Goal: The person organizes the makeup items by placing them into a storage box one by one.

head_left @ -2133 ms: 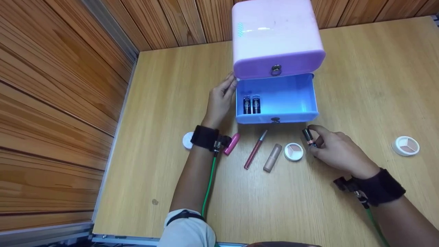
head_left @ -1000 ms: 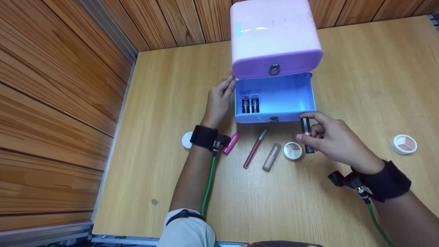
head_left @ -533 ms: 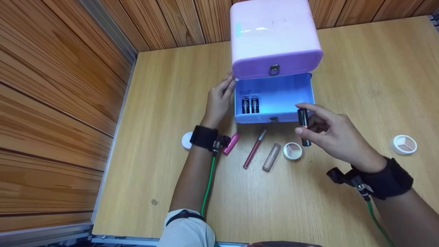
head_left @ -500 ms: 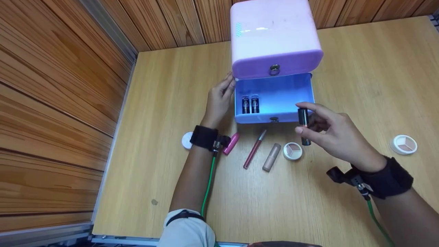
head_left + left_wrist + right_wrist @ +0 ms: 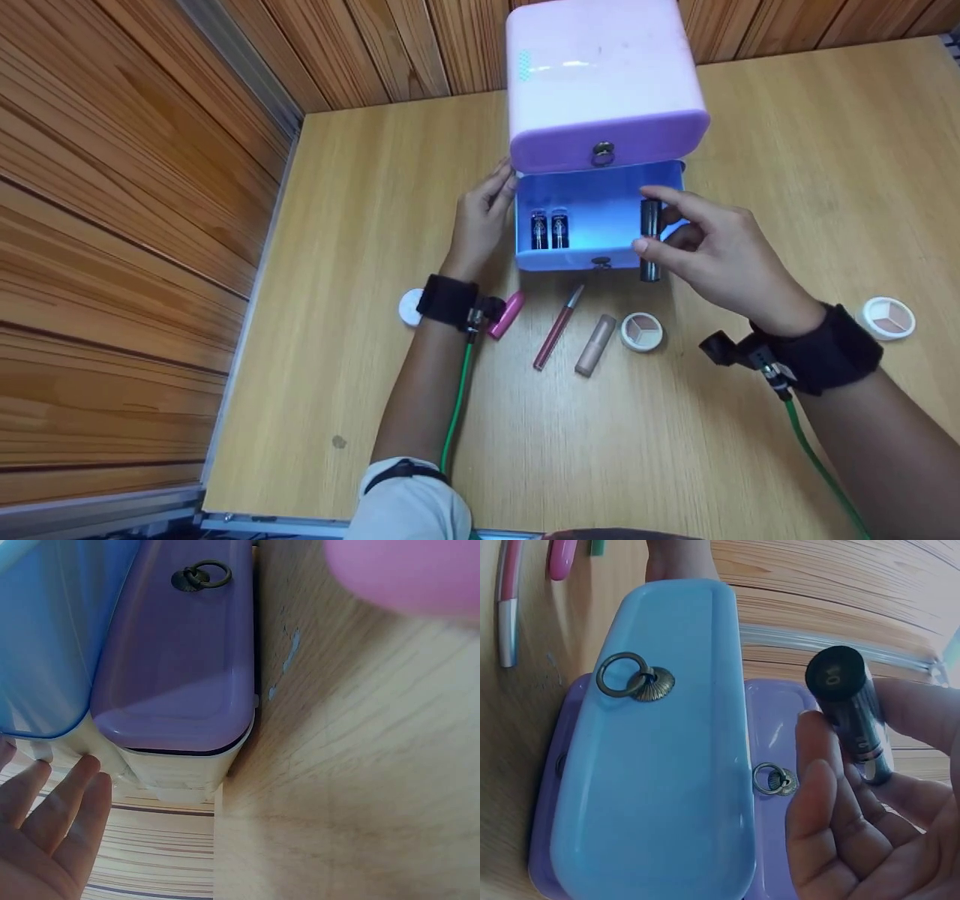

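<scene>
My right hand (image 5: 724, 251) pinches a black lipstick (image 5: 650, 259) between thumb and fingers, holding it upright over the right front of the blue drawer (image 5: 555, 260). In the right wrist view the lipstick (image 5: 855, 716) shows a number on its end. That drawer is pulled out from the pink and purple drawer cabinet (image 5: 604, 82). Two dark tubes (image 5: 550, 231) stand side by side at the drawer's left. My left hand (image 5: 484, 217) rests against the cabinet's left side; in the left wrist view its extended fingers (image 5: 64, 810) touch the pale side wall.
In front of the drawer lie a pink tube (image 5: 507, 315), a red lip gloss (image 5: 559, 328), a greyish tube (image 5: 596, 346) and a round white palette (image 5: 641, 332). Another palette (image 5: 888, 319) sits at the right. A white round item (image 5: 410, 307) is partly behind the left wrist.
My right hand has lifted the lipstick off the table, turned it upright and carried it up and slightly left to over the drawer's right part. The left hand stays in place.
</scene>
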Tool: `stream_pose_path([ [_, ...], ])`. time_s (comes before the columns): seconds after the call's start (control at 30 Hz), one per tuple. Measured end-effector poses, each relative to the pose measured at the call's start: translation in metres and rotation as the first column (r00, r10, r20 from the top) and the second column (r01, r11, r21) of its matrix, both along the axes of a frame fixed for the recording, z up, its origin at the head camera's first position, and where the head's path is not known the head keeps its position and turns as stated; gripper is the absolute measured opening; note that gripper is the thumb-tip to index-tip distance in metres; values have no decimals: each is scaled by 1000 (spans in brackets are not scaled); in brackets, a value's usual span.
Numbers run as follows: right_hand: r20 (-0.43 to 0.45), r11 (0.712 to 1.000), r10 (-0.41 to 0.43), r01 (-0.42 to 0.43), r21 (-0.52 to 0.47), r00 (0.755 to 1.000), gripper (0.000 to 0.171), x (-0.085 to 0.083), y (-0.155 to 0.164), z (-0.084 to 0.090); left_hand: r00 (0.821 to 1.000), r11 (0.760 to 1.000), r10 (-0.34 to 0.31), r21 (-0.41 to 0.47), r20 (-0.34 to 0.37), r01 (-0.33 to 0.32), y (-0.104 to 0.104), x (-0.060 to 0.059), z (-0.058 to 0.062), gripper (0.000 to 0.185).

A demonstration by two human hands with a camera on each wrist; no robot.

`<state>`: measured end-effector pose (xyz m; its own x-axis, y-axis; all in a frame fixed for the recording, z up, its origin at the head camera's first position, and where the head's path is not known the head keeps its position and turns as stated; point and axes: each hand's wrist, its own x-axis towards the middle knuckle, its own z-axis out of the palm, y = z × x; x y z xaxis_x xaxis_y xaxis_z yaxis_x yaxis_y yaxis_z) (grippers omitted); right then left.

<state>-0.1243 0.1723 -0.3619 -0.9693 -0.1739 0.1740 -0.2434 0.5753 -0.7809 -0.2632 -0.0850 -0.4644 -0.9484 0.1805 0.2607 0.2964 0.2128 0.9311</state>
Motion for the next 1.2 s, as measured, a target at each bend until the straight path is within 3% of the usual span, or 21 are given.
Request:
stream_pose_path([
  [0.3,32,997,-72,71,12,997,57,-28,-7,1,999,999,8,-31,-38,-10,-1,-1,-2,43],
  [0.53,15,998,-68,68,3,998,55,-46,-14,-3,999,1000,6,-16,-44,-7,-1,-1,-2,42],
  [0.97,19,999,-51,51,14,999,50,-59,-24,-10,1000,1000,1,-5,15,-1,0,2,0,42],
  [1.2,41,999,-30,29,37,999,48,-64,-29,-16,1000,1000,2,-26,-25,-3,0,1,-2,42],
])
